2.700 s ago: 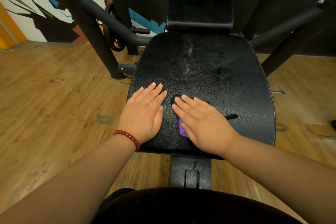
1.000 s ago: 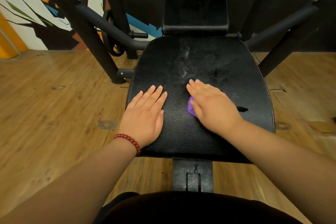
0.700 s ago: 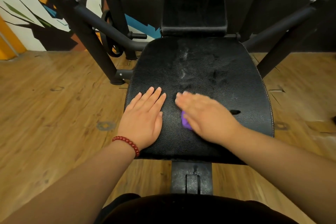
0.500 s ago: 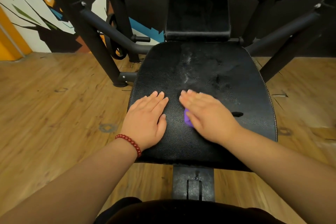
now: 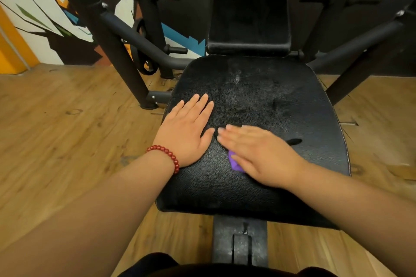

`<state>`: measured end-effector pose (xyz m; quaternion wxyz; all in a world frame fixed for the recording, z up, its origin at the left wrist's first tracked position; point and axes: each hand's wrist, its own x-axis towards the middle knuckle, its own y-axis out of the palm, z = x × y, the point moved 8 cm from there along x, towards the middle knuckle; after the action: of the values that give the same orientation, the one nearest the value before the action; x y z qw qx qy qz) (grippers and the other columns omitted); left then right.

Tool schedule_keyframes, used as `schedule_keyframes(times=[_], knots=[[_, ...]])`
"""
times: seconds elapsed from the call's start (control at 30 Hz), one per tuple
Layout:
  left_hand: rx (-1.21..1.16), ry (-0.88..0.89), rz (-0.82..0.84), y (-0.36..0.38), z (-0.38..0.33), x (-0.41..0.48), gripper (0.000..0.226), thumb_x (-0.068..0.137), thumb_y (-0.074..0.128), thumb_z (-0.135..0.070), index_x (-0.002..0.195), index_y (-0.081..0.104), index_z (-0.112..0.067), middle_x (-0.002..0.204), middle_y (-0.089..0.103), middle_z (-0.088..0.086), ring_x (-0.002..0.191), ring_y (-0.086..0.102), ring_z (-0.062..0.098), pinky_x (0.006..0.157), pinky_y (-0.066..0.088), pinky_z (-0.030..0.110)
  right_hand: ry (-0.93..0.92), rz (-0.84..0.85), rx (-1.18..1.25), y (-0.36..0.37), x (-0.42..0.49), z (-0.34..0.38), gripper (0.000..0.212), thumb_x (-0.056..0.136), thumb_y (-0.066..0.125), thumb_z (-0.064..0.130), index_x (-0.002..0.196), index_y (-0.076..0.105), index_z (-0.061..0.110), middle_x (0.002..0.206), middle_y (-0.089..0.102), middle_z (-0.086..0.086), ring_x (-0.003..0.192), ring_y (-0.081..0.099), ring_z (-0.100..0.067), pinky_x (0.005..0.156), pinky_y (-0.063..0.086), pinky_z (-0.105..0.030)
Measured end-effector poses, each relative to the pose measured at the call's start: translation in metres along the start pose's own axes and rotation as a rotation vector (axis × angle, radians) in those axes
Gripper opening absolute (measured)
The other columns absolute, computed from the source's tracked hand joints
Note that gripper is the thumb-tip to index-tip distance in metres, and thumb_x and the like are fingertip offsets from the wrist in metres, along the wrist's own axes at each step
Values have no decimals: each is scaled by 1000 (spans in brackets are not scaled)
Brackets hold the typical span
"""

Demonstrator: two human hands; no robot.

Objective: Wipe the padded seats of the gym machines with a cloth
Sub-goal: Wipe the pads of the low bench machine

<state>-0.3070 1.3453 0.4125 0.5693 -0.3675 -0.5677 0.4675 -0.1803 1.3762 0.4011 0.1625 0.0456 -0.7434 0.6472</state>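
The padded seat (image 5: pixel 281 101) of the machine is black, with a grained cover and pale stitching along its right edge. Both hands lie on its front half.

The left hand (image 5: pixel 186 132) rests flat near the seat's left edge, palm down, fingers straight and close together, holding nothing. A bracelet of red beads (image 5: pixel 166 157) circles that wrist.

The right hand (image 5: pixel 258 153) lies palm down just beside the left, nearer the middle of the seat, its fingertips almost meeting the left thumb. Its outline is blurred. The fingers are extended rather than curled and press on a purple cloth (image 5: pixel 235 163). Only a small corner of the cloth shows, at the thumb side of the palm; the rest is hidden under the hand. The cloth lies flat against the seat, between the seat's centre and its front edge.

A pale dusty smear (image 5: pixel 236 78) marks the seat towards its rear edge. A small dark oval mark (image 5: pixel 293 141) sits just right of the right hand; what it is cannot be told.

A black back pad (image 5: pixel 249 18) rises behind the rear edge. Black steel frame bars (image 5: pixel 108 36) flank the seat. A dusty metal seat support (image 5: pixel 239 243) shows below the front edge. The floor (image 5: pixel 67 130) is wooden planking. A painted mural (image 5: pixel 33 7) covers the wall at rear left.
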Motion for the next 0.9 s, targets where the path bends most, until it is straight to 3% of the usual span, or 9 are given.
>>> schedule_keyframes(times=[0.13, 0.3, 0.43, 0.5, 0.6, 0.73, 0.9], knots=[[5, -4, 12, 0, 0, 0, 78, 86, 1, -52, 154, 16, -18, 162, 11, 1, 149, 5, 17, 116, -5, 31, -15, 32, 15, -4, 7, -14, 47, 96, 39, 30, 136, 54, 10, 142, 53, -6, 132, 48, -22, 110, 31, -39], [5, -22, 26, -1, -1, 0, 71, 90, 6, -50, 155, 11, -20, 163, 6, -1, 149, 2, 15, 117, -5, 31, 319, 36, 36, -14, 41, -70, 50, 102, 40, 24, 151, 31, 14, 158, 26, -2, 147, 22, -18, 118, 11, -28], [-13, -24, 12, -1, 1, 0, 75, 87, 1, -50, 155, 12, -21, 162, 7, -1, 149, 2, 14, 117, -5, 31, 41, -9, 12, -10, 16, -18, 49, 94, 39, 28, 136, 54, 8, 142, 52, -8, 132, 49, -26, 109, 29, -39], [-20, -22, 10, -1, 0, 0, 76, 86, 0, -50, 155, 13, -21, 162, 8, -1, 149, 2, 14, 117, -6, 31, -43, 46, 24, -3, 2, -6, 48, 95, 38, 30, 134, 56, 10, 140, 54, -5, 131, 49, -23, 108, 33, -41], [-25, -29, 13, -1, 0, 0, 71, 90, 5, -48, 155, 12, -21, 162, 6, -1, 149, 1, 14, 117, -6, 31, -21, 35, 22, -11, 18, -23, 48, 97, 37, 30, 139, 51, 10, 144, 50, -5, 134, 45, -22, 111, 28, -38], [-14, -30, 7, -3, 0, 1, 77, 85, 0, -49, 155, 13, -21, 162, 8, -1, 149, 3, 14, 116, -6, 30, 197, 58, 53, -15, 47, -60, 49, 104, 36, 26, 151, 28, 17, 159, 24, 2, 147, 17, -12, 115, 4, -20], [-33, -25, 2, -2, 0, 0, 77, 85, 1, -49, 154, 16, -21, 162, 10, -1, 149, 4, 14, 116, -6, 30, -10, 39, 34, -5, 15, -20, 50, 95, 36, 31, 136, 54, 9, 142, 52, -7, 132, 48, -24, 110, 29, -39]])
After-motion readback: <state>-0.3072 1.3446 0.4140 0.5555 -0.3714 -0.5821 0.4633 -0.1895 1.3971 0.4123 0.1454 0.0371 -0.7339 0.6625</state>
